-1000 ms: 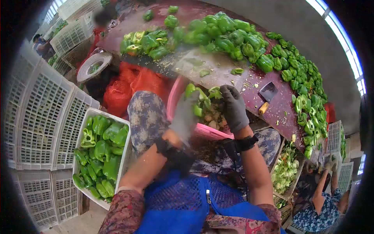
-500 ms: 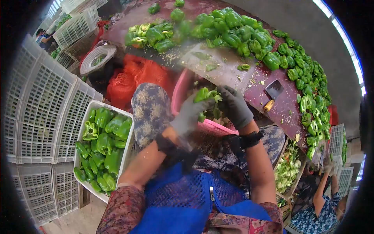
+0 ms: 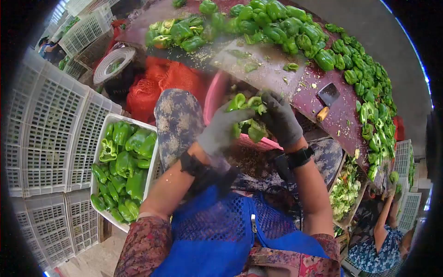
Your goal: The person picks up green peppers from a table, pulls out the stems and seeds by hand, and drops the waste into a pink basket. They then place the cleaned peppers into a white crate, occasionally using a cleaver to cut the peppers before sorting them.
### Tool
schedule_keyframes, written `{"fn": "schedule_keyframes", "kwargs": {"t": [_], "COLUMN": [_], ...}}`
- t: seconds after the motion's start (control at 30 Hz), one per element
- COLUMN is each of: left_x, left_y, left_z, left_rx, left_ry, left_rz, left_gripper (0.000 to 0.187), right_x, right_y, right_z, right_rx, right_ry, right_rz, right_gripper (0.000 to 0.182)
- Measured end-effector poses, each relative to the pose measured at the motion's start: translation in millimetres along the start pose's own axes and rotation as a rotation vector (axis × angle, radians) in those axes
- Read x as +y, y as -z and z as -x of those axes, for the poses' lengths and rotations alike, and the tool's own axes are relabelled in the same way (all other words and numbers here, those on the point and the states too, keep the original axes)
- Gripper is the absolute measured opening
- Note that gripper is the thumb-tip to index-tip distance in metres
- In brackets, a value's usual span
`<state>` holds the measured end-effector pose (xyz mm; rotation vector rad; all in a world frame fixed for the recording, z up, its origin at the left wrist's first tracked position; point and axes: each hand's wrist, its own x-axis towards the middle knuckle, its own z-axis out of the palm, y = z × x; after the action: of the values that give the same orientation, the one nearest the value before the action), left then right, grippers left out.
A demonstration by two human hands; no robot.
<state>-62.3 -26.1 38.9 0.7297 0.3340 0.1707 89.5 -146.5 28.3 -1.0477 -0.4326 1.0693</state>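
Note:
A green bell pepper (image 3: 238,102), broken open with its hollow inside and pale core showing, is held between my two grey-gloved hands over a pink basin (image 3: 216,96). My left hand (image 3: 221,130), slightly blurred, is closed around its near side. The fingers of my right hand (image 3: 282,119) pinch the pepper's right edge near the core. Below the fingers, a dark green pepper piece (image 3: 255,131) shows above the basin, whose rim is partly hidden by my hands. My knees flank the basin.
A white crate (image 3: 151,182) of whole peppers stands at left beside stacked crates (image 3: 50,124). Ahead, the table (image 3: 318,111) bears a pepper heap (image 3: 277,30) and a wooden-handled cleaver (image 3: 328,94). Pale scraps fill a box (image 3: 344,196) at right, near another person (image 3: 376,249).
The pepper between my hands is now spread wider apart, its inside more exposed. My right hand has turned slightly, and the view has shifted a little.

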Motion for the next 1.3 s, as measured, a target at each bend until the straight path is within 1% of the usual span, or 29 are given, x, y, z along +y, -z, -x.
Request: {"fn": "schedule_keyframes", "kwargs": {"t": [0.03, 0.07, 0.13, 0.17, 0.2, 0.27, 0.33, 0.43, 0.47, 0.53, 0.57, 0.6, 0.63, 0.73, 0.8, 0.83, 0.87, 0.9, 0.93, 0.97, 1.0, 1.03, 1.07, 1.1, 1.13, 1.17, 1.2, 1.27, 1.3], "left_x": [-1, -1, -5, -8, -11, -8, -1, 8, 7, 5, 5, 6, 7, 8, 19, 29, 38, 47, 56, 60, 67, 75, 76, 79, 83, 82, 76, 52, 39], "left_y": [-1, 0, 7, 14, 23, 29, 30, 29, 29, 29, 27, 25, 23, 20, 22, 25, 32, 38, 44, 53, 75, 97, 130, 142, 155, 157, 177, 228, 247], "left_z": [0, -2, -5, -6, -6, -4, -3, -4, -4, -3, -4, -5, -3, 16, 17, 22, 40, 58, 76, 90, 115, 140, 169, 199, 228, 257, 291, 355, 381], "left_rx": [0.011, 0.011, 0.016, 0.023, 0.026, 0.094, 0.186, 0.206, 0.173, 0.104, 0.109, 0.115, 0.121, 0.23, 0.202, 0.202, 0.212, 0.337, 0.51, 0.516, 0.621, 0.753, 0.815, 0.882, 0.949, 0.962, 1.169, 1.474, 1.593], "left_ry": [-0.016, -0.036, -0.073, -0.192, -0.309, -0.436, -0.428, -0.332, -0.339, -0.353, -0.347, -0.341, -0.333, -0.787, -0.529, -0.423, -0.578, -0.745, -0.913, -0.874, -0.95, -1.02, -0.974, -0.895, -0.852, -0.732, -0.761, -0.693, -0.618], "left_rz": [0.003, 0.032, 0.093, -0.127, -0.351, -0.566, -0.481, -0.085, -0.094, -0.116, -0.027, 0.064, 0.155, -0.671, -0.169, 0.081, -0.327, -0.836, -1.203, -0.991, -1.182, -1.366, -1.43, -1.12, -0.788, -0.097, -0.459, -0.82, -0.798], "left_gripper": [0.039, 0.038, 0.036, 0.034, 0.033, 0.029, 0.026, 0.024, 0.023, 0.022, 0.022, 0.023, 0.026, 0.027, 0.029, 0.029, 0.027, 0.028, 0.032, 0.032, 0.029, 0.029, 0.032, 0.035, 0.039, 0.044, 0.046, 0.054, 0.06], "right_x": [-1, 1, 2, 2, 11, 11, 12, 8, 8, 11, 13, 14, 16, 18, 14, 6, 3, 5, 8, 7, 8, 2, 2, 2, -5, -8, -7, -4, -3], "right_y": [-5, -13, -14, -14, -2, 18, 27, 21, 2, -24, -34, -40, -40, -41, -49, -48, -48, -38, -21, -13, -9, 7, 27, 46, 51, 60, 70, 84, 88], "right_z": [-2, -2, -4, -7, -15, -18, -21, -15, -5, 8, 10, 10, 9, 4, 6, 7, 11, 9, 6, 10, 15, 18, 18, 17, 19, 22, 25, 28, 29], "right_rx": [0.094, 0.172, 0.276, 0.323, 0.389, 0.466, 0.528, 0.323, 0.165, 0.076, 0.029, -0.015, -0.001, 0.039, 0.047, -0.008, 0.042, 0.017, 0.031, 0.07, 0.13, 0.107, 0.045, -0.011, 0.042, 0.102, 0.109, 0.137, 0.159], "right_ry": [-0.046, 0.082, 0.556, 0.795, 0.838, 0.695, 0.562, 0.761, 0.44, 0.22, 0.111, 0.073, 0.068, 0.087, 0.147, 0.095, 0.056, 0.088, 0.054, 0.004, 0.066, 0.016, 0.084, 0.16, -0.001, -0.161, -0.113, -0.071, -0.078], "right_rz": [-0.032, 0.176, 0.83, 1.157, 1.074, 1.226, 1.399, 1.415, 0.9, 0.647, 0.522, 0.436, 0.412, 0.392, 0.435, 0.511, 0.565, 0.635, 0.643, 0.555, 0.579, 0.607, 0.729, 0.847, 0.72, 0.592, 0.69, 0.797, 0.808], "right_gripper": [0.031, 0.029, 0.028, 0.027, 0.024, 0.022, 0.024, 0.031, 0.039, 0.04, 0.041, 0.042, 0.041, 0.039, 0.037, 0.036, 0.036, 0.036, 0.038, 0.038, 0.038, 0.036, 0.035, 0.034, 0.034, 0.034, 0.034, 0.035, 0.035]}}
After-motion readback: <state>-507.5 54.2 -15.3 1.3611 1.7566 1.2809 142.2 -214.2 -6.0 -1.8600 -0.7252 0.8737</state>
